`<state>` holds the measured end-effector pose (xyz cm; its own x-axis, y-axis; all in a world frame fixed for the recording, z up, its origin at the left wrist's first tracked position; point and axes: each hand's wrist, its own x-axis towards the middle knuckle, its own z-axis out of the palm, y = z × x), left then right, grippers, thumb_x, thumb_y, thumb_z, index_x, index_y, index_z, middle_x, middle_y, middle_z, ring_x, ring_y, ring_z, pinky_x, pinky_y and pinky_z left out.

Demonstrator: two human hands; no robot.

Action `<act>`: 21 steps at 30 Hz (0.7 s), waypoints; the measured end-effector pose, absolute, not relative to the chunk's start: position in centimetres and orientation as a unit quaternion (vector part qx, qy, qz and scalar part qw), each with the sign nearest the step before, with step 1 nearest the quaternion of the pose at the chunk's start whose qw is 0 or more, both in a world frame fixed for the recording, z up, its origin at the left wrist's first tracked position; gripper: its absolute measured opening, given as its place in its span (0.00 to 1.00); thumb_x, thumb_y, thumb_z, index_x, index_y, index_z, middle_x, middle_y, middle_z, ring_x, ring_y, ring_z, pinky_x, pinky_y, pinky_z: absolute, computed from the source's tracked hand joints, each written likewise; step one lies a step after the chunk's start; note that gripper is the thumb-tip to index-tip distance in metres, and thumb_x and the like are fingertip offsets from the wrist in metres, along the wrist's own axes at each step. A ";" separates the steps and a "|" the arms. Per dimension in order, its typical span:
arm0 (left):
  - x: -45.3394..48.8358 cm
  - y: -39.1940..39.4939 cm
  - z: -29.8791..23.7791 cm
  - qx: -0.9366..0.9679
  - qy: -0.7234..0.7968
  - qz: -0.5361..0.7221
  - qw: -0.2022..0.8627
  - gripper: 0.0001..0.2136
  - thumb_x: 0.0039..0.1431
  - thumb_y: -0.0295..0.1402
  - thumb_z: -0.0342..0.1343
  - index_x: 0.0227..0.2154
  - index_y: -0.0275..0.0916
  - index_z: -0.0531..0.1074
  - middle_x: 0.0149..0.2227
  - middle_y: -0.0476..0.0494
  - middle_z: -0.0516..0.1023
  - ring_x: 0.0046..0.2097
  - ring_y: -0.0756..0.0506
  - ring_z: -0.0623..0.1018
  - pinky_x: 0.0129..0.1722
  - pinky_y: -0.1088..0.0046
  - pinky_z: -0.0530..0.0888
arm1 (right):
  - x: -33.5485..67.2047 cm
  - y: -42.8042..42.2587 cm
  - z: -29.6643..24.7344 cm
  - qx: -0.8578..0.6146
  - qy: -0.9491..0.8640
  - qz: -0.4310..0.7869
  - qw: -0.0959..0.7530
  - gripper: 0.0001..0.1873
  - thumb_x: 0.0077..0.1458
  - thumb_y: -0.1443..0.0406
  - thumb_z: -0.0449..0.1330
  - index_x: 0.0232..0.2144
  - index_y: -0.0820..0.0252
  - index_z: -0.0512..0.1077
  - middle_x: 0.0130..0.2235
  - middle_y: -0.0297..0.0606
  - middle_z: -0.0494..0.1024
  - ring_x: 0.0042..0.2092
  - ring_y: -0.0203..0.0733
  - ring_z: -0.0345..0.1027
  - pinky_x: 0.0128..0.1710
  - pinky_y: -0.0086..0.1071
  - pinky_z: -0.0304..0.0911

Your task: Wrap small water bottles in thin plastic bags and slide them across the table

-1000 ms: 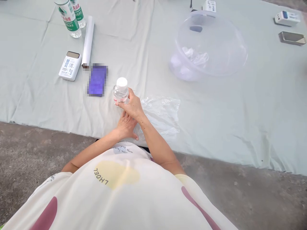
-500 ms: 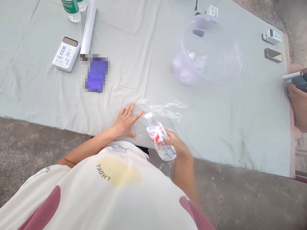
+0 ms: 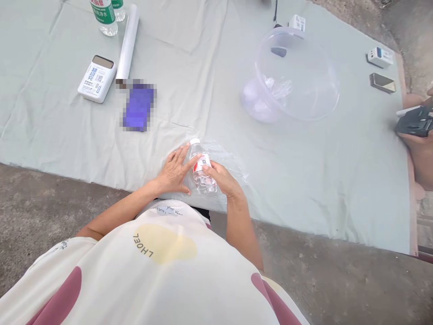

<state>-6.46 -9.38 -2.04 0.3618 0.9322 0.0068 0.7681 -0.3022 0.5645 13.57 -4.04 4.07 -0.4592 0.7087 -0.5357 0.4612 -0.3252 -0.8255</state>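
A clear water bottle (image 3: pixel 204 179) with a white cap and a red-and-white label lies at the near edge of the cloth-covered table. My right hand (image 3: pixel 223 177) grips it from the right, thumb across the label. Spread out on the left is my left hand (image 3: pixel 174 174), its fingers apart, with one finger reaching over the bottle's upper part. Under the bottle and the left hand is a thin sheet of clear plastic film (image 3: pixel 233 164), crumpled to the right.
Beyond my left hand are a blurred blue phone-like object (image 3: pixel 138 108), a white power bank (image 3: pixel 97 79), a white roll (image 3: pixel 128 43) and green-labelled bottles (image 3: pixel 104 18). A clear plastic basin (image 3: pixel 297 108) lies tipped, crumpled plastic inside. Another person's hands (image 3: pixel 419 149) hold a dark device at right.
My right hand has moved the bottle up and left, from over the table edge onto the plastic film beside my left hand. The left hand has barely moved.
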 end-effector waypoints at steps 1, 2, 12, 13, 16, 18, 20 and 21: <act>-6.4 -9.4 -2.1 0.792 0.536 0.165 0.242 0.67 0.31 0.44 0.80 0.73 0.44 0.45 0.76 0.22 0.32 0.75 0.20 0.43 0.69 0.39 0.50 | 13.2 -4.1 3.8 -0.525 -0.581 0.613 0.102 0.28 0.58 0.42 0.58 0.45 0.59 0.74 0.39 0.37 0.76 0.37 0.41 0.67 0.37 0.34 0.64; -6.4 -9.4 -2.1 0.793 0.534 0.161 0.243 0.67 0.31 0.43 0.80 0.73 0.44 0.46 0.76 0.22 0.32 0.75 0.20 0.42 0.69 0.38 0.49 | 12.9 -4.2 3.5 -0.541 -0.591 0.589 0.106 0.28 0.58 0.42 0.59 0.44 0.59 0.74 0.38 0.37 0.76 0.38 0.42 0.67 0.37 0.34 0.65; -9.2 -11.5 -0.5 0.761 0.566 0.207 0.241 0.47 0.53 0.47 0.69 0.71 0.39 0.52 0.74 0.21 0.48 0.74 0.26 0.54 0.68 0.42 0.55 | 10.6 -5.9 3.8 -0.634 -0.613 0.464 0.086 0.40 0.57 0.39 0.58 0.62 0.55 0.66 0.44 0.40 0.79 0.44 0.48 0.73 0.43 0.41 0.68; -9.4 -12.0 -0.2 0.729 0.605 0.220 0.235 0.41 0.58 0.47 0.64 0.69 0.37 0.56 0.71 0.22 0.56 0.71 0.28 0.60 0.66 0.45 0.60 | 10.5 -5.9 4.0 -0.634 -0.616 0.460 0.085 0.39 0.57 0.39 0.58 0.62 0.54 0.66 0.44 0.40 0.79 0.44 0.49 0.73 0.44 0.42 0.68; -9.3 -13.1 0.5 0.641 0.708 0.204 0.212 0.23 0.63 0.46 0.57 0.55 0.35 0.72 0.54 0.28 0.75 0.56 0.32 0.75 0.56 0.52 0.70 | 10.2 -5.9 3.9 -0.635 -0.625 0.445 0.089 0.39 0.57 0.39 0.58 0.62 0.55 0.66 0.42 0.40 0.80 0.43 0.50 0.74 0.46 0.45 0.68; -8.8 -13.4 0.8 0.631 0.729 0.154 0.216 0.16 0.64 0.44 0.55 0.44 0.36 0.76 0.44 0.33 0.79 0.48 0.34 0.78 0.50 0.54 0.72 | 10.0 -5.9 3.7 -0.638 -0.634 0.428 0.095 0.39 0.56 0.40 0.59 0.61 0.55 0.66 0.41 0.39 0.80 0.43 0.51 0.74 0.48 0.46 0.68; -8.1 -13.4 1.1 0.636 0.725 0.116 0.236 0.12 0.65 0.40 0.54 0.38 0.38 0.76 0.38 0.36 0.79 0.44 0.36 0.78 0.45 0.58 0.72 | 9.6 -6.0 3.5 -0.640 -0.640 0.414 0.100 0.39 0.56 0.40 0.59 0.60 0.57 0.66 0.42 0.39 0.81 0.43 0.51 0.74 0.50 0.46 0.67; -7.8 -13.3 1.1 0.637 0.721 0.108 0.250 0.10 0.65 0.38 0.53 0.36 0.39 0.76 0.36 0.38 0.79 0.42 0.37 0.78 0.42 0.60 0.72 | 9.5 -6.0 3.4 -0.641 -0.641 0.410 0.100 0.39 0.56 0.40 0.59 0.60 0.57 0.66 0.43 0.40 0.81 0.43 0.51 0.74 0.50 0.47 0.67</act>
